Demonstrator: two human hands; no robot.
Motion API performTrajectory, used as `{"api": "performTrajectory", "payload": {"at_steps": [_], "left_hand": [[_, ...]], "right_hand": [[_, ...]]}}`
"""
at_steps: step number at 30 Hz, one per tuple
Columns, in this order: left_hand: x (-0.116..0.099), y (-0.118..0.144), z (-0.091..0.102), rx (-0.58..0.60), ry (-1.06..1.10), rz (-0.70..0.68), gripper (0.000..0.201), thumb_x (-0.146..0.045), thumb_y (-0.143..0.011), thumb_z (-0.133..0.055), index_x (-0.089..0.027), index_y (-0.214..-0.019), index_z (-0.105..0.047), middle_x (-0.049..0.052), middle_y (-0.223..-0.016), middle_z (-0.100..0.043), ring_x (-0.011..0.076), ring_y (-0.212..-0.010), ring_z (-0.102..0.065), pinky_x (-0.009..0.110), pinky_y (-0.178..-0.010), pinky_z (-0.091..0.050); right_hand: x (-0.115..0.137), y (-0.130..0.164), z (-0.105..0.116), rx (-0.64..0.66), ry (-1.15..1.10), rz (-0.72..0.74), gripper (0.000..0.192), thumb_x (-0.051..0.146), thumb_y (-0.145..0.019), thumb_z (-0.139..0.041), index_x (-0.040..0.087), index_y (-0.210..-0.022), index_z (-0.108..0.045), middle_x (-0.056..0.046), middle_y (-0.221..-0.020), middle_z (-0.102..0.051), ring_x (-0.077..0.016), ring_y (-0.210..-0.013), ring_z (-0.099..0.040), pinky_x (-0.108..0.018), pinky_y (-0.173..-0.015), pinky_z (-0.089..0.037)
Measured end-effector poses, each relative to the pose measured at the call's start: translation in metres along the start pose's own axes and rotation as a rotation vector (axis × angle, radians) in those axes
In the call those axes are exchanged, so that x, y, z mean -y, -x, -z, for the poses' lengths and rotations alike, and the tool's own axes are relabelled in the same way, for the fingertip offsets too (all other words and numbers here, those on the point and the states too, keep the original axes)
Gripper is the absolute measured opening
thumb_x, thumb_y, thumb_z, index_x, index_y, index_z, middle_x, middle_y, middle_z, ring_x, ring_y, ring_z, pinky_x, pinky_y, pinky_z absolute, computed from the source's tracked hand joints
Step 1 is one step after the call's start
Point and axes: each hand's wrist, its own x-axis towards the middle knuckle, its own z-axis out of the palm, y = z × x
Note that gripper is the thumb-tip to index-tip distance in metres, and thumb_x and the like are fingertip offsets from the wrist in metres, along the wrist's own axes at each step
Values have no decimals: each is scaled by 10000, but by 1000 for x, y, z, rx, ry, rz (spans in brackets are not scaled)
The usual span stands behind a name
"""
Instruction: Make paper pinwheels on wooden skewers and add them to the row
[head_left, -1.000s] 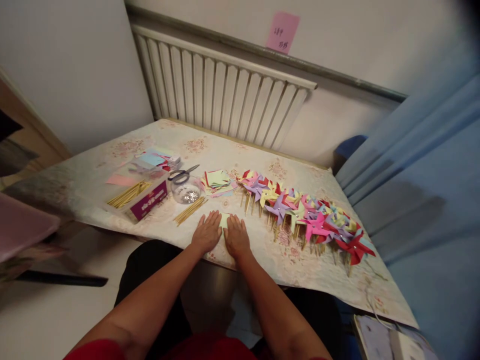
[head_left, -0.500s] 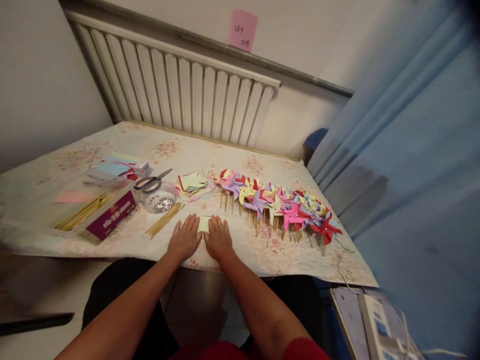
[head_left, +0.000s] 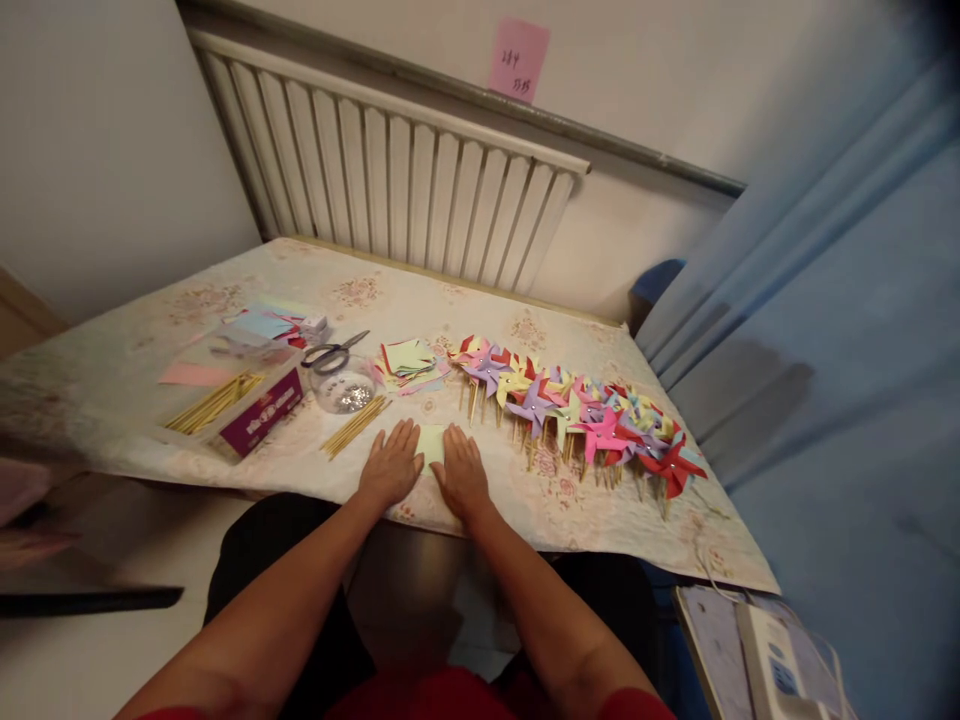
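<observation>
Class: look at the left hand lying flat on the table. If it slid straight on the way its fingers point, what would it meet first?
Probably the paper squares: the left hand points up and slightly right. The loose sticks lie just left of that line, though depth is unclear.

Single head view, angled down over table (head_left: 600, 510), hands near.

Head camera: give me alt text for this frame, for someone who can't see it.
Both hands, left hand and right hand, press flat on a pale green paper square at the near edge of a floral-covered table. To the right lies a row of coloured paper pinwheels; to the left are wooden sticks, scissors and a stack of paper squares.
</observation>
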Motion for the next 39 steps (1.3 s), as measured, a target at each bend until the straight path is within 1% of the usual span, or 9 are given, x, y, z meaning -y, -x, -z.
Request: {"api": "performTrajectory", "payload": {"at_steps": [2, 5, 17, 23, 26, 28, 33, 35, 39], "left_hand": [[0, 0, 0, -8, 6, -4, 571, -334, -914, -348, -118, -1439, -407, 136, -1531, -342, 261, -1433, -274, 509, -1157, -195], [0, 1, 0, -14, 6, -8, 568, -332, -915, -347, -123, -1440, -406, 131, -1534, -339, 259, -1434, -272, 504, -1157, -195], [-1, 1, 1, -4, 20, 3, 563, -340, -913, -369, -148, -1441, -405, 131, -1536, -337, 264, -1431, -278, 510, -1155, -198], [-1, 1, 0, -6, 17, 7, 574, -344, -912, -364, -133, -1444, -396, 129, -1537, -338, 257, -1431, -277, 501, -1160, -192], [-1, 2, 0, -12, 24, 6, 571, -340, -911, -363, -135, -1442, -402, 132, -1533, -343, 258, -1431, -277, 499, -1161, -188], [-2, 2, 1, -20, 28, 6, 567, -336, -911, -359, -137, -1440, -406, 131, -1534, -342, 258, -1433, -273, 497, -1163, -184], [-1, 3, 3, -5, 31, 12, 562, -343, -916, -353, -138, -1437, -411, 126, -1533, -345, 258, -1434, -270, 503, -1157, -195], [-1, 3, 3, 9, 35, 12, 556, -338, -920, -348, -148, -1438, -409, 119, -1537, -341, 254, -1434, -271, 500, -1157, -199], [-1, 3, 4, 16, 38, 7, 559, -325, -918, -350, -141, -1444, -398, 119, -1543, -327, 254, -1438, -261, 505, -1156, -199]], "right_hand": [[0, 0, 0, 33, -8, 94, 595, 402, -964, -459, 90, -1455, -338, -167, -1532, -332, -234, -1453, -214, -463, -1175, -169], [1, -1, -2, 73, -5, 123, 570, 421, -961, -465, 108, -1430, -385, -160, -1494, -403, -245, -1429, -274, -481, -1170, -174], [-1, -7, -5, 80, 22, 25, 541, 421, -967, -450, 97, -1400, -423, -175, -1486, -411, -279, -1417, -293, -511, -1153, -185], [-7, -7, -3, 42, 3, -81, 506, 387, -981, -424, 70, -1373, -460, -188, -1447, -459, -278, -1406, -320, -477, -1149, -215], [-9, -6, -2, -1, -17, -141, 487, 337, -993, -387, 57, -1387, -444, -193, -1437, -469, -259, -1401, -336, -458, -1147, -238], [-10, -7, -2, -17, -34, -94, 492, 312, -991, -382, 70, -1418, -407, -184, -1460, -444, -238, -1414, -315, -450, -1151, -241], [-5, -14, -3, 42, -65, 211, 519, 335, -971, -442, 113, -1437, -389, -151, -1504, -390, -206, -1443, -247, -439, -1173, -204], [-2, -18, -4, 79, -59, 245, 502, 361, -972, -447, 126, -1415, -422, -145, -1492, -413, -206, -1435, -267, -443, -1173, -199], [1, -23, -6, 126, -39, 204, 472, 389, -987, -415, 141, -1386, -455, -134, -1470, -448, -209, -1414, -314, -442, -1171, -195]]}}
